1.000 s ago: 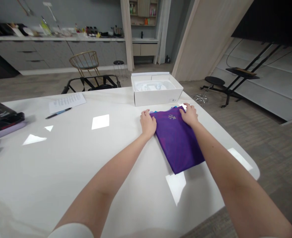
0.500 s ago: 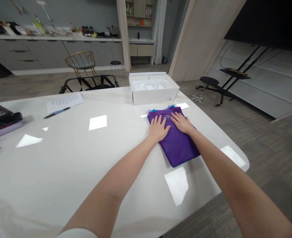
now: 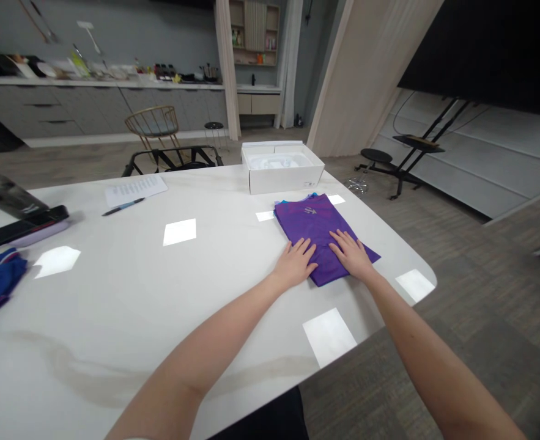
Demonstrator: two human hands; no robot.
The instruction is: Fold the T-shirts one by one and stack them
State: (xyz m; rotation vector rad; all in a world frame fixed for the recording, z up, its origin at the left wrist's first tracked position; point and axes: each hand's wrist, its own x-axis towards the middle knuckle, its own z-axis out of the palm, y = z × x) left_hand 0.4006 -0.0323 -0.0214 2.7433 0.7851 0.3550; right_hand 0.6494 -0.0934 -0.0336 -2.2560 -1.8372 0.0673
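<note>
Both hands (image 3: 296, 263) (image 3: 353, 256) apparently slid down the purple garment (image 3: 313, 225).

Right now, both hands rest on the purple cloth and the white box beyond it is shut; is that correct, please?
Not quite: the white box is open at the top, as the head view shows. The left hand and right hand do rest on the purple cloth.

2 arms (image 3: 226, 333) reach forward, left hand (image 3: 293, 264) and right hand (image 3: 352, 255) palm-down, fingers (image 3: 304, 247) slightly spread.
</note>
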